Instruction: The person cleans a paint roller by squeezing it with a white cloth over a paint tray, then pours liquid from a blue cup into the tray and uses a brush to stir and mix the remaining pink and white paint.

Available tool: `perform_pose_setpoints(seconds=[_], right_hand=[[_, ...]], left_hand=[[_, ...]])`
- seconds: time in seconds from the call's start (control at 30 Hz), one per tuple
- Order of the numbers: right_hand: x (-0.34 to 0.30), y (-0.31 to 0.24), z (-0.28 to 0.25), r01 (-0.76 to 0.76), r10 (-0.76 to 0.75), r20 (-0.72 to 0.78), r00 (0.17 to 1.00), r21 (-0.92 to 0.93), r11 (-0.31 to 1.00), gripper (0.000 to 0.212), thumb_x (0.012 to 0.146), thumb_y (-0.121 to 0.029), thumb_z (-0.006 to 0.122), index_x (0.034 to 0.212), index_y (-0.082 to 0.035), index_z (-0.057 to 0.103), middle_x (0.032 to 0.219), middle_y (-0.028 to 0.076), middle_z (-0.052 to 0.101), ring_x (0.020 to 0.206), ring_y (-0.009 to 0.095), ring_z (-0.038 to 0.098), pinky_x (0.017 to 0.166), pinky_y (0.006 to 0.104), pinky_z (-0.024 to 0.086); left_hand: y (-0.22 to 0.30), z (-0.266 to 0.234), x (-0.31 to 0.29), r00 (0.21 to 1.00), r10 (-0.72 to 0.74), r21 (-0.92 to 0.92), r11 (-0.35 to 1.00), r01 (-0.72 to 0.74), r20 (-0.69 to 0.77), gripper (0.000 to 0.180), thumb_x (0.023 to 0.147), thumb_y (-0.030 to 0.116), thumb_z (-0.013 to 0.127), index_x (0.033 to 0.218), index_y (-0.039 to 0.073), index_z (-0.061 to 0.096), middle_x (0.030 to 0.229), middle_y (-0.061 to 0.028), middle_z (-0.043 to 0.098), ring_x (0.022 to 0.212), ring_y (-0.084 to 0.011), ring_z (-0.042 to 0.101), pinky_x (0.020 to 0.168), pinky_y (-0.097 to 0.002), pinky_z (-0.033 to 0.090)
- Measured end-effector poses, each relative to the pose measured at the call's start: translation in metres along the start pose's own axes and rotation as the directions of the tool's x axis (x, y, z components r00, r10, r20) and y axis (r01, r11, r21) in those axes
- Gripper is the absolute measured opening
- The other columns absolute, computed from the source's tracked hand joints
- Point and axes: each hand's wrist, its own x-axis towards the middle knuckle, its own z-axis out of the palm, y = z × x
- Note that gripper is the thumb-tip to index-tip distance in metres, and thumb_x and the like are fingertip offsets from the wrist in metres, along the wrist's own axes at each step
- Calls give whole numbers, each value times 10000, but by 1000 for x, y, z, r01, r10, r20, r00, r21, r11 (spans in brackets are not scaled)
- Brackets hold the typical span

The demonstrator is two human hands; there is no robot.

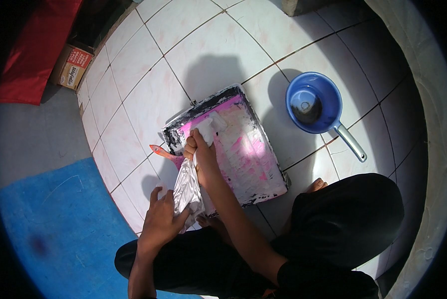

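A shiny silver-white plastic bag (187,187) hangs over the near left side of a paint tray (251,172) smeared with pink, white and black. My right hand (203,158) is closed around the bag's upper end. White material (206,124) shows just beyond its fingers, over the tray; whether it is part of the bag or paint, I cannot tell. My left hand (159,219) is beside the bag's lower part, fingers apart and thumb toward it. A paintbrush with an orange handle (161,150) rests at the tray's left edge, its bristle end partly hidden.
A blue plastic dipper (328,84) with a little dark residue inside stands right of the tray on white floor tiles (144,89). At left lie a blue mat (59,224), a red cloth (34,50) and a small carton (74,67). A pale curtain-like sheet (428,84) edges the right.
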Motion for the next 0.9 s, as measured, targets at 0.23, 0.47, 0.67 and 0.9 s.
perform_pose_setpoints(seconds=[0.23, 0.47, 0.67, 0.9], right_hand=[[2, -2, 3, -5, 5, 0, 1000, 12, 1000, 190, 1008, -230, 506, 845, -135, 478, 633, -95, 308, 514, 24, 246, 469, 216, 217], [-5, 2, 1, -38, 38, -1, 999, 10, 999, 198, 1003, -252, 516, 849, -134, 475, 632, -94, 323, 507, 21, 257, 460, 209, 230], [-15, 4, 0, -58, 58, -34, 998, 5, 998, 207, 1003, -275, 514, 855, -138, 469, 631, -90, 329, 505, 21, 265, 459, 208, 236], [-16, 3, 2, -46, 45, -68, 997, -13, 999, 214, 989, -285, 509, 839, -140, 460, 613, -90, 314, 483, 23, 248, 444, 210, 227]], left_hand=[[2, -2, 2, 1000, 17, -13, 1000, -18, -15, 610, 802, 241, 650, 1177, -202, 461, 987, -350, 586, 1180, -512, 447, 1072, -501, 305], [-2, 2, -3, 999, 31, 12, 999, -31, -17, 577, 809, 221, 661, 1157, -199, 472, 942, -335, 600, 1112, -474, 504, 1088, -495, 292], [2, 1, -7, 1000, 21, 31, 999, -21, 10, 549, 825, 219, 648, 1115, -218, 486, 830, -316, 623, 949, -405, 635, 1145, -480, 228], [4, -2, -9, 999, 44, 22, 999, -44, -2, 541, 838, 237, 634, 1103, -215, 501, 777, -299, 625, 902, -400, 649, 1144, -477, 232]])
